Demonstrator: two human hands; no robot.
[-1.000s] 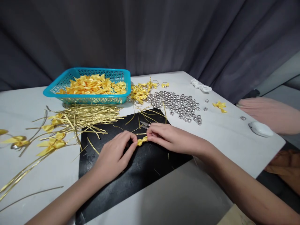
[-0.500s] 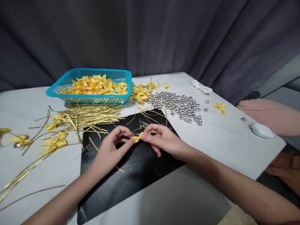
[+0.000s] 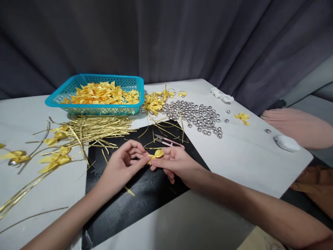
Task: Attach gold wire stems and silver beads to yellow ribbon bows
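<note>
Between my hands, over the black mat [image 3: 125, 205], is a small yellow ribbon bow [image 3: 158, 153]. My left hand [image 3: 127, 161] pinches its left end between thumb and fingers. From the other side, my right hand [image 3: 179, 165] grips the bow with thumb and fingertips, partly covering it. Just beyond my right hand lie thread snips [image 3: 169, 141] with pink handles on the mat. Short gold twist ties [image 3: 128, 190] are scattered around the mat, and a thick pile of gold ties [image 3: 100, 126] rests past my left hand.
A blue basket [image 3: 104, 110] full of yellow bows stands at the back left. Silver heart-shaped beads [image 3: 196, 116] spread right of centre, beside tied bows [image 3: 156, 102]. More bows [image 3: 56, 159] lie at left. A white computer mouse [image 3: 287, 143] sits near the right edge; a person's sleeve [image 3: 296, 126] shows beyond.
My right hand has shifted down and its grip on the bow has changed, so a rounded loop now shows above the thumb. More of the snips is uncovered. The view has shifted slightly.
</note>
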